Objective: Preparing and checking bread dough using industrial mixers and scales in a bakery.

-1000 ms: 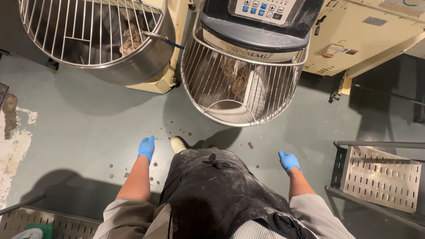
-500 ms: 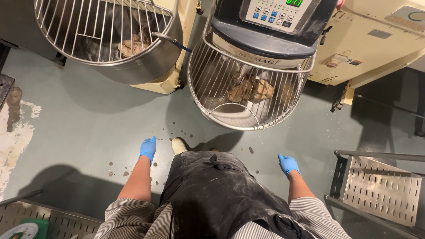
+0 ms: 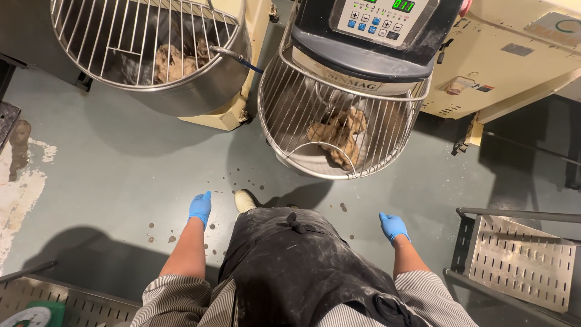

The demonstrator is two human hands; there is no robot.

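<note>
Dough sits in the bowl of the nearer mixer, behind its wire guard, well ahead of both hands and nearer the right one. It is a lumpy, tan-brown mass, torn into ragged chunks against the pale bowl bottom. The left hand, in a blue glove, hangs at the person's side over the grey floor, fingers together and pointing down, holding nothing. The right hand, also gloved blue, hangs lower right of the mixer, fingers loosely curled and empty. A floured dark apron lies between them.
</note>
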